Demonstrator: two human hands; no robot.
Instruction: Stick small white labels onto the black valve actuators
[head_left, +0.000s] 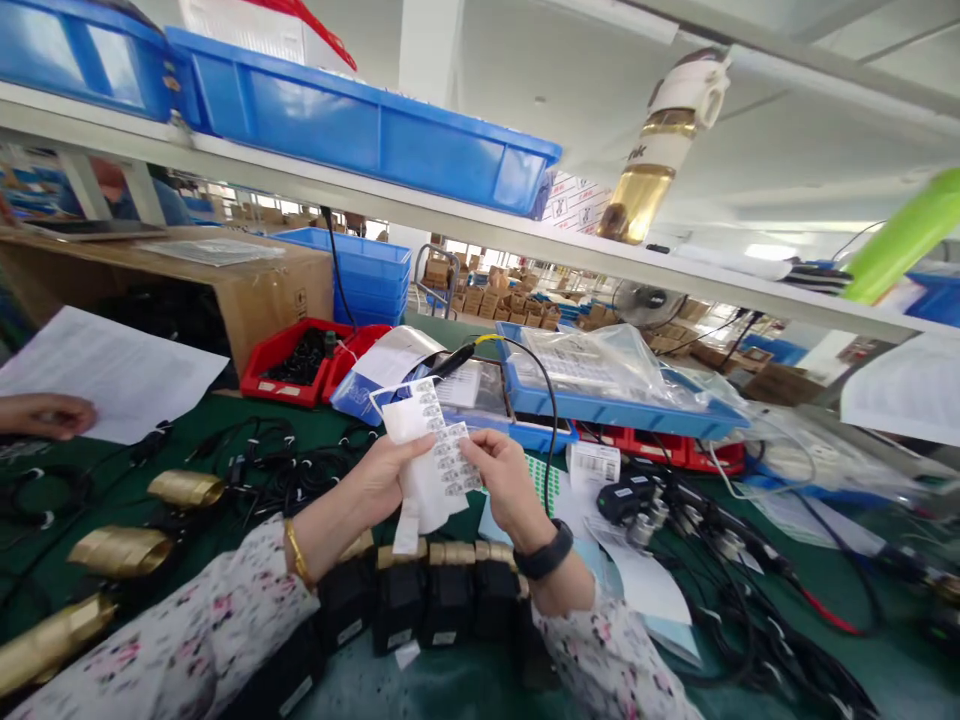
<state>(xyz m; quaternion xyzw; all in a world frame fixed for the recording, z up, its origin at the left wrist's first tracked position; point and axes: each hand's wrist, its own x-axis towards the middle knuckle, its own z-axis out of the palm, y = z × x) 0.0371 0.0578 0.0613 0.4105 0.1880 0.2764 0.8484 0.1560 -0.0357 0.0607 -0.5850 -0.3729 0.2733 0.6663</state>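
Observation:
A white sheet of printed labels [437, 450] is held up between my two hands over the bench. My left hand [384, 475] is closed on its left part, with the thumb on top. On its right edge, my right hand [504, 475] pinches the printed labels with thumb and index finger. Below the sheet stands a row of black boxes [400, 600] with brass fittings [452, 552] along their far side. A small white slip [407, 655] lies on the bench in front of them.
Brass valves [120, 550] and black cables [277, 470] lie at left, near another person's hand [56, 415]. More cables [750, 610] are at right. Red bins [289, 380], a blue tray [637, 410] and a shelf [465, 205] with a bottle [660, 150] stand behind.

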